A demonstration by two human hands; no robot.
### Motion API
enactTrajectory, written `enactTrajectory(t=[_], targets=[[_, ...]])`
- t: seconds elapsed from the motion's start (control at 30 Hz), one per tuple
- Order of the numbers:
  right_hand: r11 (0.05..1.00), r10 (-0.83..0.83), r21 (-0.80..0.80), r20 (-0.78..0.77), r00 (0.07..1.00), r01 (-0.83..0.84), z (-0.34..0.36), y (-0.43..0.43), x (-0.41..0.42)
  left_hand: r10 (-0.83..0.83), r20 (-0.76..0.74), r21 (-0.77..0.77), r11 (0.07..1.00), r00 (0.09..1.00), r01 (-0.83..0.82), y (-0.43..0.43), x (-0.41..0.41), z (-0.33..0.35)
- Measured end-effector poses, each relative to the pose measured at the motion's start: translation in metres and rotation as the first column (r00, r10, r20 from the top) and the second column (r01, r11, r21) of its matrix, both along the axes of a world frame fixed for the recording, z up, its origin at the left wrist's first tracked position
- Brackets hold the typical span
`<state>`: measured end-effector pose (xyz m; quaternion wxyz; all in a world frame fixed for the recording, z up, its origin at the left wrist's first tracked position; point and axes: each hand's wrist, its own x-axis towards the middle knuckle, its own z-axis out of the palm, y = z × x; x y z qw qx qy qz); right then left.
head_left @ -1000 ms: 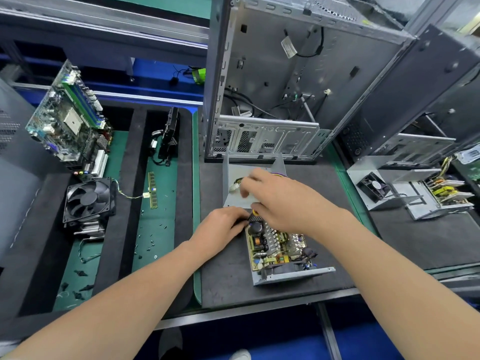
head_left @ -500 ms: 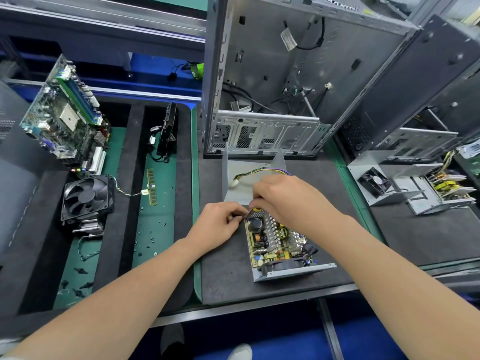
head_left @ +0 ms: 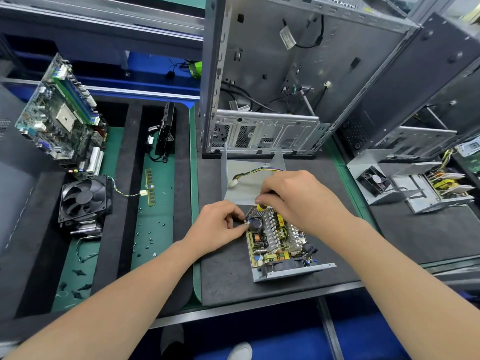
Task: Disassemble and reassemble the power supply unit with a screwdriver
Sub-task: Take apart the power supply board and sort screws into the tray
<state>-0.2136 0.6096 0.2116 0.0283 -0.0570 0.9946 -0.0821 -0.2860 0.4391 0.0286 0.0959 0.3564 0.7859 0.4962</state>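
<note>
The power supply unit [head_left: 279, 242] lies open on the black mat, with its circuit board, heat sinks and capacitors exposed. Behind it rests its grey metal cover [head_left: 246, 194], on which a wire bundle ends in a white connector [head_left: 233, 183]. My left hand [head_left: 218, 226] pinches a small metal part, seemingly a screw [head_left: 245, 222], at the unit's far left corner. Just above that corner, my right hand [head_left: 293, 196] grips a screwdriver [head_left: 260, 207]; only a bit of its yellow handle shows.
An empty computer case [head_left: 285, 74] stands upright behind the mat. To the left are a motherboard [head_left: 57, 113], a cooler fan [head_left: 83, 198], a RAM stick [head_left: 149, 187] and several loose screws [head_left: 148, 237] on a green mat. Another opened supply [head_left: 439, 188] sits far right.
My right hand has come down from over the cover and connector to the unit's far left corner. My left hand has closed into a pinch at that corner.
</note>
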Motion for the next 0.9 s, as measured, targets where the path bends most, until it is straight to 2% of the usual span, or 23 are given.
enactTrajectory(t=[0.47,0.9], targets=[[0.998,-0.031,-0.064,-0.039,0.999,0.029,-0.0018,-0.0009,0.0023,0.015,-0.027,-0.024,1.0,1.0,-0.016,0.0013,0.0004,0.0018],[0.99,-0.112,-0.095,-0.045,0.993,0.107,-0.0063,0.0036,0.0072,0.044,-0.019,0.057,0.997,0.999,-0.043,0.0001,0.0021,0.0014]])
